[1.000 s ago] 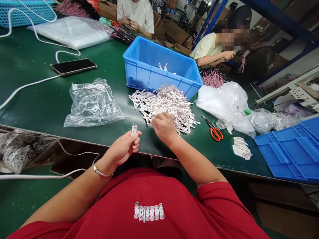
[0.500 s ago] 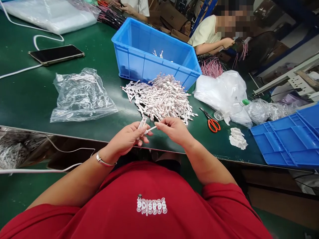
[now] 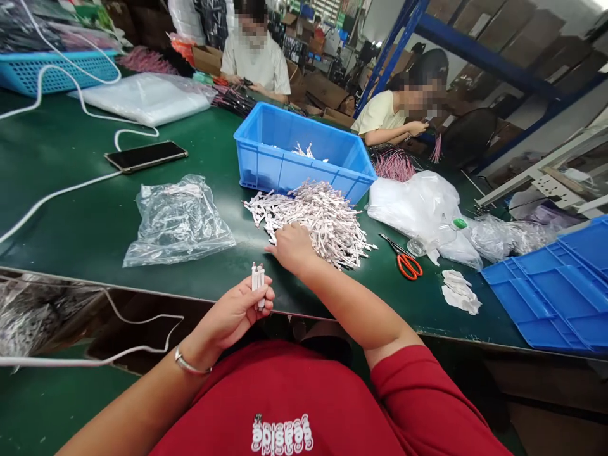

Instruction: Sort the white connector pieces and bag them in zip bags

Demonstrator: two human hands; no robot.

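Grip of the right hand [image 3: 294, 248], fingers bent, holding I cannot tell what, is at the near-left edge of the white pile [image 3: 327, 218] in the centre, while the left hand [image 3: 235, 311], lower, pinches white pieces [image 3: 258, 282] pointing up-frame.

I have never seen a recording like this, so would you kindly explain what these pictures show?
There is no robot: a camera on a person's head looks forward and down, so every picture shares that view. The left hand holds several small white pieces. The right hand is at a pile of similar pieces; its fingertips are hidden, so I cannot tell what it grips. On the green table, a blue bin stands behind the pile, with a clear bag and phone to the left and scissors to the right.
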